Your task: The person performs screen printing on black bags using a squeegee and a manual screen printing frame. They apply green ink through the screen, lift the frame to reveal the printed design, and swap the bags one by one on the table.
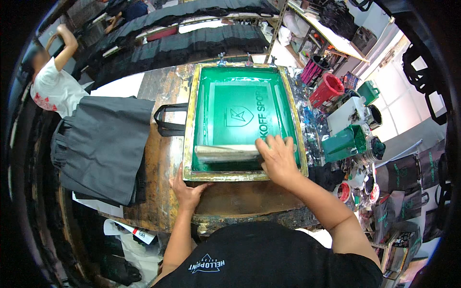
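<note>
A screen-printing frame (188,139) with worn wooden edges lies on the table before me. Green ink covers its mesh (216,127), which bears a shield emblem and lettering. My right hand (278,161) grips the right end of a squeegee (225,152), which lies crosswise on the mesh near the frame's near edge. At the near left corner, my left hand (186,192) holds the frame, thumb along the near edge and fingers up the left side. A black bag handle (168,120) sticks out from under the frame's left side; whatever else is beneath is hidden.
Left of the frame lies a stack of dark fabric bags (103,144). Metal clamps (222,59) line the frame's far edge. Along the right stand a red bucket (327,89), a green ink container (346,143) and several tubs. Another person (60,79) stands at far left, beside racks of dark cloth (192,45).
</note>
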Demonstrator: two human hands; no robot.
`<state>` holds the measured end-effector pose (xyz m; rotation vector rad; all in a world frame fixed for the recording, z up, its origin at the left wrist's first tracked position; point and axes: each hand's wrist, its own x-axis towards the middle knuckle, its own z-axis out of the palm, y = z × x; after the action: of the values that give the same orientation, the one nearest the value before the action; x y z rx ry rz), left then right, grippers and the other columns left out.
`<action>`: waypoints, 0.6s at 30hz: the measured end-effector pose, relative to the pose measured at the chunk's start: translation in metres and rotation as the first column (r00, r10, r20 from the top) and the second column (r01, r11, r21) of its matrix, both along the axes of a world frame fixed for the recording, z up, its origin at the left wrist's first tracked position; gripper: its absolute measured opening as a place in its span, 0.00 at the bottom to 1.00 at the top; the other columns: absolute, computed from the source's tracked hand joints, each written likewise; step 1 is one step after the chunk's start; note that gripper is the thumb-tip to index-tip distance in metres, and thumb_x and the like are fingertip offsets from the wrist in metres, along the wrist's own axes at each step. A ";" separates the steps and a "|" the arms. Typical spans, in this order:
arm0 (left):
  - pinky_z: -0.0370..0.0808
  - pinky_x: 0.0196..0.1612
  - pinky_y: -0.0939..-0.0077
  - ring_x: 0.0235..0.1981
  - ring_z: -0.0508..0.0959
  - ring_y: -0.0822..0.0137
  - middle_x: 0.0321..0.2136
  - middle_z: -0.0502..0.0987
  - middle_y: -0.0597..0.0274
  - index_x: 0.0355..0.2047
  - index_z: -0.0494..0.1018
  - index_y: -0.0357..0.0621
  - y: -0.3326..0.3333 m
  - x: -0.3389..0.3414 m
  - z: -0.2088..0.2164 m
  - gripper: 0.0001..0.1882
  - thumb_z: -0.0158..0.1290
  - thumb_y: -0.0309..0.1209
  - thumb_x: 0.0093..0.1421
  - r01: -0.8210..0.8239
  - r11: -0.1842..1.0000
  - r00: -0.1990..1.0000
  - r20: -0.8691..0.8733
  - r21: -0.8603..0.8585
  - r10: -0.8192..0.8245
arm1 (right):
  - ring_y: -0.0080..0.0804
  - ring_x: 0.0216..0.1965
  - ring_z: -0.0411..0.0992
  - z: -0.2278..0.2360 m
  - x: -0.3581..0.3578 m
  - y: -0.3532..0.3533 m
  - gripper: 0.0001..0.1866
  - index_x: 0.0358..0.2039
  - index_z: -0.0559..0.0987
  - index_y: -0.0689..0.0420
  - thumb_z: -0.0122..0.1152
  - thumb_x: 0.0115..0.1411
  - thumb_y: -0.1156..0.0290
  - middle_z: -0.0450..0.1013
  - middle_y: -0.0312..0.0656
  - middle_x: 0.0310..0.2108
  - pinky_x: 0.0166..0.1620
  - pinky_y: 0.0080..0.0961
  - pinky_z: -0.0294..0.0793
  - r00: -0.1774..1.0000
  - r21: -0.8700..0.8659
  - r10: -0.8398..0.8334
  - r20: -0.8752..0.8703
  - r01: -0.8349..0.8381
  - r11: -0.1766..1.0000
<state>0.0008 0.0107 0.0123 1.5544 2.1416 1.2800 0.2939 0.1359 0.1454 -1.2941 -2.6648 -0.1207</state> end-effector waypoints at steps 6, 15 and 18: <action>0.66 0.55 0.57 0.46 0.77 0.52 0.50 0.83 0.53 0.66 0.70 0.38 -0.001 -0.002 -0.001 0.62 0.82 0.51 0.30 -0.001 1.000 1.000 -0.018 0.012 0.001 | 0.44 0.48 0.71 -0.017 -0.016 0.075 0.32 0.54 0.72 0.51 0.73 0.47 0.72 0.72 0.42 0.43 0.47 0.47 0.63 0.999 0.083 -0.042 -0.003 0.042 0.996; 0.68 0.54 0.58 0.46 0.73 0.52 0.51 0.82 0.55 0.67 0.70 0.38 -0.004 -0.001 -0.008 0.65 0.82 0.52 0.28 -0.014 1.000 0.999 -0.033 0.003 0.015 | 0.44 0.51 0.75 -0.023 -0.043 0.208 0.31 0.58 0.74 0.48 0.72 0.52 0.70 0.76 0.41 0.46 0.49 0.55 0.67 0.996 0.098 -0.087 0.015 0.085 0.992; 0.68 0.54 0.59 0.46 0.73 0.52 0.51 0.82 0.54 0.67 0.70 0.38 -0.002 -0.002 -0.004 0.65 0.82 0.52 0.27 0.011 1.000 0.999 -0.042 0.027 -0.010 | 0.45 0.55 0.73 -0.034 -0.043 0.255 0.38 0.60 0.71 0.48 0.79 0.50 0.64 0.75 0.42 0.49 0.52 0.57 0.68 0.994 0.117 -0.108 0.031 0.104 0.988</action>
<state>-0.0013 0.0088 0.0085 1.6147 2.1465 1.2900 0.2507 0.3905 0.1111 -1.4095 -2.5763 -0.3117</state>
